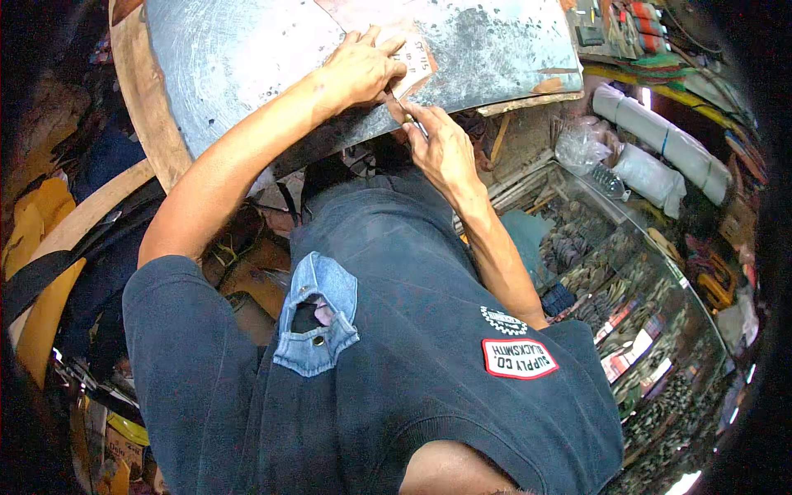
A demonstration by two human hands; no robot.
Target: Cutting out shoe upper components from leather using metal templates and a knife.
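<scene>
My left hand (363, 70) lies on the worktop with its fingers spread, pressing on a pale tan flat piece (422, 59) that bears dark marks. My right hand (447, 147) is closed around a slim metal tool (410, 120) at the near edge of the worktop. The tool's tip is close to the left thumb, beside a narrow brownish strip; its exact kind and any contact there are too small to tell. Beneath both hands is the scratched, grey-white metal-topped worktop (239, 58).
A curved wooden edge (148, 91) borders the worktop on the left. To the right stands a glass display case (652, 272) with many small goods inside. Wrapped white rolls (660, 136) and a clear plastic bottle (609, 181) lie on it. Tan sheets (41, 219) hang at the left.
</scene>
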